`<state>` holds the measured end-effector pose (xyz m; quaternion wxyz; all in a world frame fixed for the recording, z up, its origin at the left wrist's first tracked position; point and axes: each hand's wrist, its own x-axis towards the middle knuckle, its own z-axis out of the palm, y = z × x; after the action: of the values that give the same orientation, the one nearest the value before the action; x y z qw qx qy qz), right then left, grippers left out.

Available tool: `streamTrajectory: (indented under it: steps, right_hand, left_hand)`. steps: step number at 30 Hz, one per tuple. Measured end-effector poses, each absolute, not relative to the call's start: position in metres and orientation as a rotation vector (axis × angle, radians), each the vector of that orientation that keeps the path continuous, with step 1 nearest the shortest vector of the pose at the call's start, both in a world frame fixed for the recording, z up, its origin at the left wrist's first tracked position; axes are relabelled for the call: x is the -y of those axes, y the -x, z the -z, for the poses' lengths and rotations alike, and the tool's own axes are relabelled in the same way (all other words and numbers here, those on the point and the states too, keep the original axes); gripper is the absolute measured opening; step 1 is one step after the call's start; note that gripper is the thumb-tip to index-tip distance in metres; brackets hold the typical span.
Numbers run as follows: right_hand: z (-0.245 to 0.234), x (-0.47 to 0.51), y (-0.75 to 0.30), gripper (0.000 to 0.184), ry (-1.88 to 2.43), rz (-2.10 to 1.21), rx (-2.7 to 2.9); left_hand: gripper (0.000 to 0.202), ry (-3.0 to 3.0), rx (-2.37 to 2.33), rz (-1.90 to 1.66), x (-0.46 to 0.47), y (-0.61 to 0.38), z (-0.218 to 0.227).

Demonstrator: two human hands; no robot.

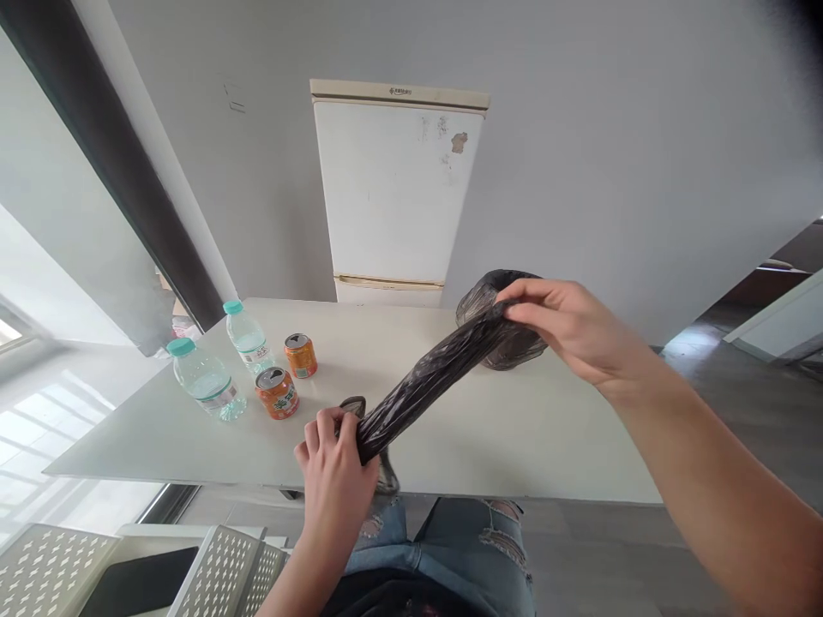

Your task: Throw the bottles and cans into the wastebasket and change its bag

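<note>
a black bag (430, 377) stretches from the left hand (338, 467) to the right hand (569, 330). the left clasps it; the right pinches it.

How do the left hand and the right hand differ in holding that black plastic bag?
The left hand curls its fingers around the black plastic bag, while the right hand pinches it between thumb and fingertips. The left hand sits lower in the picture than the right hand. Both are bare.

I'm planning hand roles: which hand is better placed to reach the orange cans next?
Probably the left hand: it is nearer the orange cans, while the right hand holds the black bag farther away. The left grips the bag too, however.
</note>
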<state>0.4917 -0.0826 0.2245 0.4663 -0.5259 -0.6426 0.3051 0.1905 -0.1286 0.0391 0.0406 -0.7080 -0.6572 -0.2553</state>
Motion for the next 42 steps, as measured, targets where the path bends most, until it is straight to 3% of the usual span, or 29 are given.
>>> streamTrajectory:
  steps: [5, 8, 13, 18, 20, 25, 28, 31, 34, 42]
  right_hand:
    - [-0.221, 0.084, -0.516, 0.014, 1.293, -0.459, 1.416]
    - [-0.217, 0.086, -0.526, 0.013, 1.300, -0.281, 1.370]
    - [-0.209, 0.099, -0.527, 0.023, 1.460, -0.320, 1.578]
    - [-0.196, 0.133, -0.468, 0.009, 1.353, -0.408, 2.123]
    - [-0.189, 0.149, -0.439, 0.012, 1.198, -0.477, 2.220]
    - [-0.182, 0.180, -0.407, 0.027, 1.054, -0.666, 2.219]
    - [-0.188, 0.188, -0.418, 0.018, 1.109, -0.718, 2.053]
    - [-0.190, 0.190, -0.443, 0.002, 1.200, -0.785, 1.834]
    - [-0.178, 0.186, -0.476, 0.015, 1.276, -0.743, 1.548]
    - [-0.094, 0.137, -0.567, 0.032, 1.407, -0.887, 0.996]
  left_hand:
    - [0.030, 2.162, 2.096, 0.610, 0.127, -0.172, -0.021]
    - [0.043, 2.069, 2.188, 0.620, 0.127, -0.164, -0.013]
    - [0.080, 2.166, 1.941, 1.098, 0.143, -0.174, -0.027]
    - [0.102, 2.431, 1.519, 1.556, 0.166, -0.221, -0.062]
    - [0.096, 2.455, 1.376, 1.728, 0.169, -0.242, -0.068]
    - [0.043, 2.369, 1.183, 2.120, 0.162, -0.271, -0.061]
    - [0.023, 2.511, 1.315, 1.927, 0.153, -0.266, -0.057]
    - [0.032, 2.564, 1.290, 1.681, 0.137, -0.254, -0.054]
    - [0.038, 2.570, 1.264, 1.392, 0.116, -0.237, -0.048]
    - [0.028, 2.601, 1.355, 0.565, 0.056, -0.191, -0.013]
